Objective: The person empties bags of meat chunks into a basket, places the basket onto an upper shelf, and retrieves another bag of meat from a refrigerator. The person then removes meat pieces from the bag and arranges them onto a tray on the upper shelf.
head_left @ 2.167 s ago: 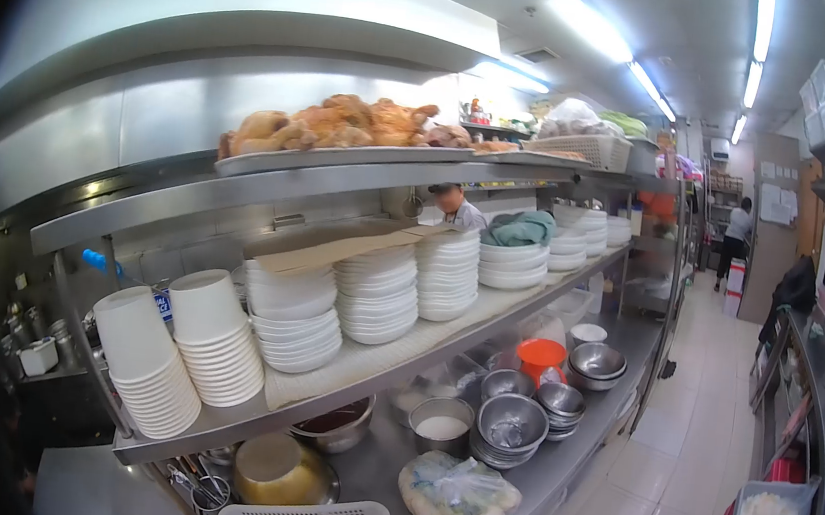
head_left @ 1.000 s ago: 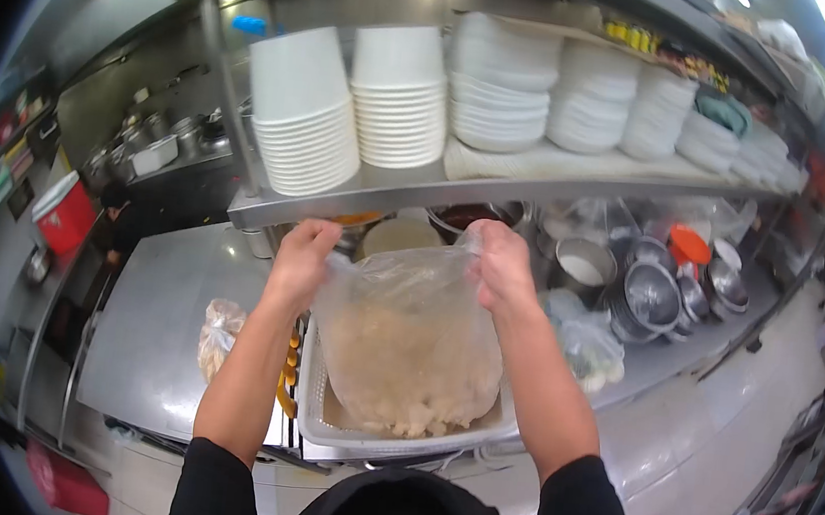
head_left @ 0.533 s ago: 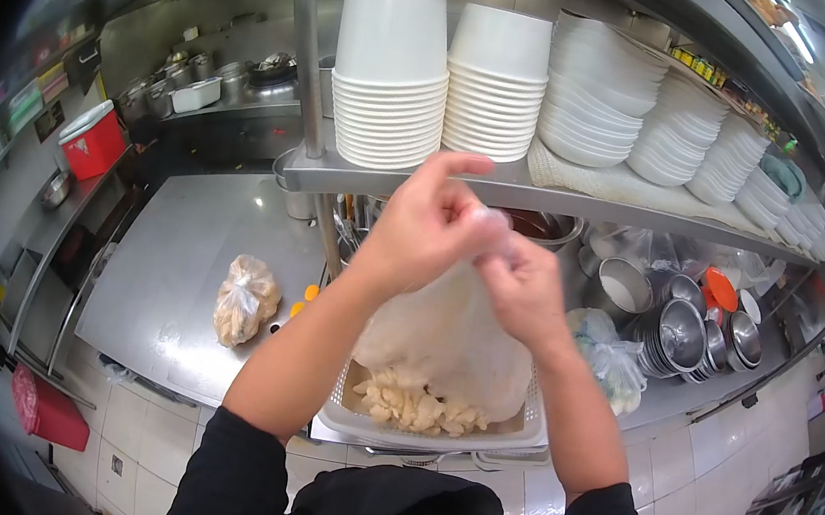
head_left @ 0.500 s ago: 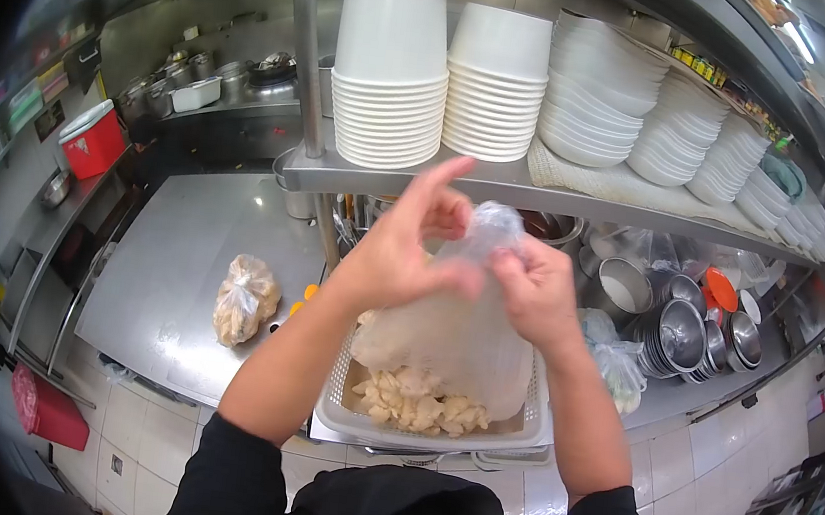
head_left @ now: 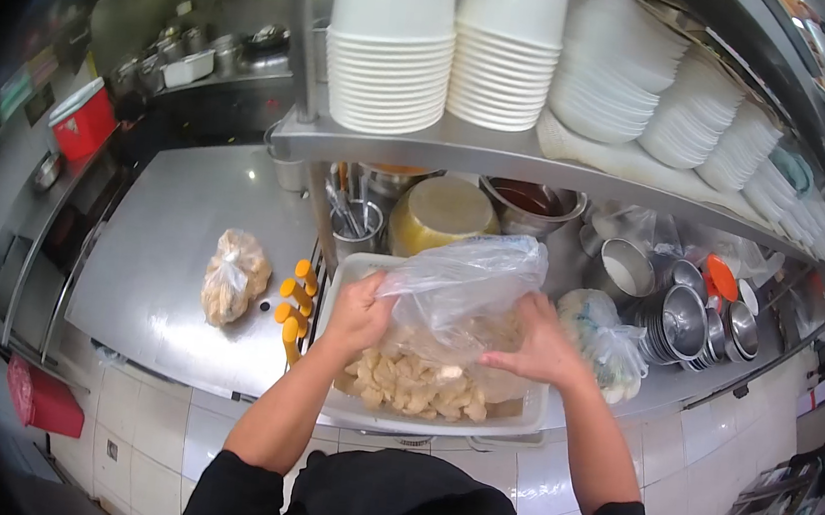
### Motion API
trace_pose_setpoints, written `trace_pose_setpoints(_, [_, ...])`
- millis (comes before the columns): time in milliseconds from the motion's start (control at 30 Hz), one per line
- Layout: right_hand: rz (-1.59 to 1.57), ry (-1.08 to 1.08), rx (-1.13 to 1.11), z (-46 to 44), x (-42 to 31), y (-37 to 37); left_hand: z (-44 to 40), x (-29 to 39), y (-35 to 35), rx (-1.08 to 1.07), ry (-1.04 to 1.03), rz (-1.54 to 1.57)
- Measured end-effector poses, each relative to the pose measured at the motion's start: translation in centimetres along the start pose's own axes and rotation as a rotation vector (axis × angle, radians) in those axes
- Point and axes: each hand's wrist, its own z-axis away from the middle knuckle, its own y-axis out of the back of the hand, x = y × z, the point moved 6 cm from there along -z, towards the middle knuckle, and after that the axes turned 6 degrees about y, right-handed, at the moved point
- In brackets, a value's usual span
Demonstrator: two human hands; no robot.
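Observation:
A clear plastic bag with its mouth spread wide stands over a white perforated basket. Pale, chunky food pieces, whose kind I cannot make out, lie in the basket below the bag. My left hand is closed on the bag's left side. At the bag's right side my right hand holds the plastic, its thumb stretched inward across it and its other fingers partly hidden. A knotted bag of similar pale pieces rests on the steel counter to the left.
Yellow-capped bottles stand left of the basket. Behind it are a utensil pot, an upturned yellowish pot and a pan of dark sauce. Another filled bag and metal bowls sit right. A shelf bears white bowls overhead.
Both hands have come down from the bag's gathered top to its two sides. The bag's top, bunched up before, is now spread open. The view has shifted slightly.

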Motion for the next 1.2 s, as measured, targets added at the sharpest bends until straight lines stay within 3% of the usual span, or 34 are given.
trace_pose_setpoints(67, [0.125, 0.082, 0.000, 4.0, 3.3, -3.7, -0.1, -2.3, 0.1, -0.060, 0.036, -0.178])
trace_pose_setpoints(133, [-0.319, -0.347, 0.106, 3.1, 3.5, -2.5, 0.3, -0.6, 0.8, -0.021, 0.081, -0.196])
trace_pose_setpoints(167, [-0.536, -0.590, 0.158, 3.3, 3.2, -2.2, 0.6, 1.1, 1.3, 0.048, 0.005, 0.084])
trace_pose_setpoints(267, [-0.666, -0.570, 0.483, 0.3, 0.5, -0.5, -1.0, 1.5, 0.5, 0.046, 0.008, -0.153])
trace_pose_setpoints(300, [-0.646, -0.497, 0.486, -0.1, -0.1, 0.0, -1.5, 0.8, 0.0, -0.004, 0.110, -0.096])
trace_pose_setpoints(367, [-0.621, -0.332, 0.511, -2.1, -0.9, 0.4, -1.9, 3.8, 0.8, 0.079, -0.063, -0.080])
trace_pose_setpoints(400, [-0.649, -0.364, 0.463, -2.7, -0.9, 0.2, -0.9, 4.6, 0.8, 0.106, -0.117, -0.067])
trace_pose_setpoints(433, [-0.674, -0.400, 0.401, -3.4, -0.8, 0.2, -1.5, 3.5, 0.0, 0.014, 0.039, -0.120])
trace_pose_setpoints(533, [-0.807, -0.406, 0.366, -5.6, -1.1, -0.3, -0.7, 6.1, 0.6, 0.070, -0.080, -0.042])
trace_pose_setpoints(567, [-0.859, -0.423, 0.361, -5.4, -1.6, -0.6, -0.8, 5.9, 0.7, 0.048, -0.027, -0.028])
trace_pose_setpoints(667, [-0.772, -0.340, 0.354, -6.3, -3.5, 1.1, -0.4, 6.6, 2.0, 0.060, -0.095, 0.109])
trace_pose_setpoints(733, [-0.804, -0.316, 0.378, -6.1, -3.7, 1.6, -0.7, 6.6, 2.8, 0.013, 0.029, 0.023])
trace_pose_setpoints(933, [-0.853, -0.227, 0.428, -8.7, -3.7, 2.9, -1.2, 6.4, 1.8, -0.038, -0.012, -0.012])
trace_pose_setpoints(1033, [-0.840, -0.134, 0.458, -8.8, -5.5, 4.5, -1.4, 6.8, 1.5, -0.049, -0.038, -0.224])
trace_pose_setpoints(1133, [-0.875, -0.183, 0.508, -10.0, -5.4, 6.5, -2.8, 6.0, 2.2, -0.076, 0.094, 0.006])
trace_pose_setpoints(1167, [-0.787, -0.155, 0.537, -10.0, -5.1, 7.0, -2.4, 7.7, 2.7, -0.057, -0.008, -0.136])
trace_pose_setpoints(1200, [-0.797, -0.165, 0.560, -10.5, -4.4, 7.4, -3.0, 7.8, 2.9, -0.052, -0.027, -0.086])
